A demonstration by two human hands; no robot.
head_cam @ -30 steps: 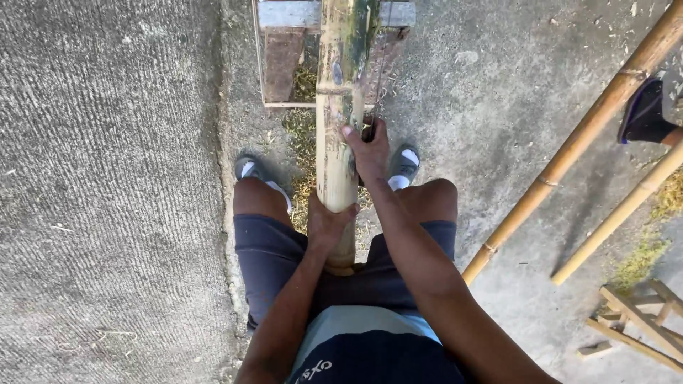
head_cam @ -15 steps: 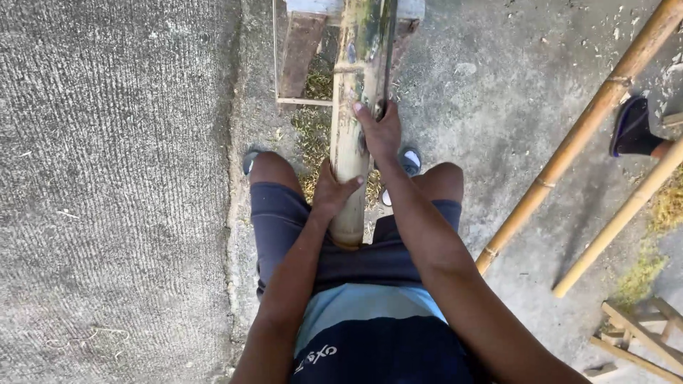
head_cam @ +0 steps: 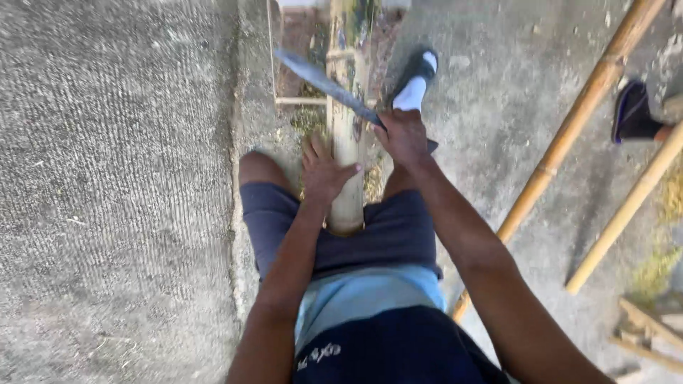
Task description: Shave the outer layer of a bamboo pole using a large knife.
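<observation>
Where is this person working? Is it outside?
Probably outside, in a yard or by a road. The ground is rough concrete in sunlight, bamboo poles lie on it, and dry grass grows at the edge.

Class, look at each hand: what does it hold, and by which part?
The right hand grips a long knife by its handle; the left hand clasps the bamboo pole near its end.

Grey machete blade (head_cam: 320, 80) lies slantwise across the upright pale bamboo pole (head_cam: 348, 142).
</observation>
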